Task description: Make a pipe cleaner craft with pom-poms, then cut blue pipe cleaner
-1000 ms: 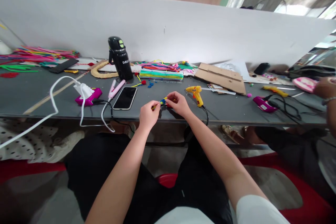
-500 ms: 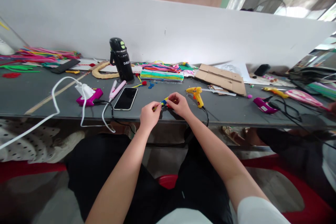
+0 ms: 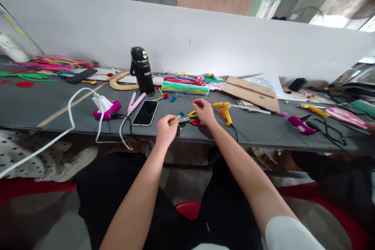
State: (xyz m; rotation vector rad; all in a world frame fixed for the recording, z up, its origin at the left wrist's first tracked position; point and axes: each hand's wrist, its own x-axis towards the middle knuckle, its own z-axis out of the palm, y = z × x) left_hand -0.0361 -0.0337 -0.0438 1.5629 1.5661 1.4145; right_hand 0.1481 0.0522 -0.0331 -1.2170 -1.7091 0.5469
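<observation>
My left hand (image 3: 166, 129) is closed on a small yellow and blue piece (image 3: 172, 122) above the table's front edge. Beside its fingertips lie pliers (image 3: 184, 119) with a grey head and red and yellow handles. Over the handles is my right hand (image 3: 202, 110), its fingers curled; whether anything is between them is too small to tell. A yellow glue gun (image 3: 224, 112) lies just right of my right hand. Small blue bits (image 3: 173, 99) and a red-tipped yellow stem (image 3: 164, 96) lie further back on the table.
A phone (image 3: 145, 113), a pink pen-like tool (image 3: 136, 103) and a purple socket block (image 3: 107, 110) with white cable are at left. A black bottle (image 3: 142, 72), pipe cleaners (image 3: 185, 88) and cardboard (image 3: 252, 93) stand or lie behind. Another person's hand (image 3: 370, 128) shows at the right edge.
My right hand has moved up and away from my left hand and the small piece. The pliers, formerly mostly hidden, now show between the hands. The view has shifted slightly.
</observation>
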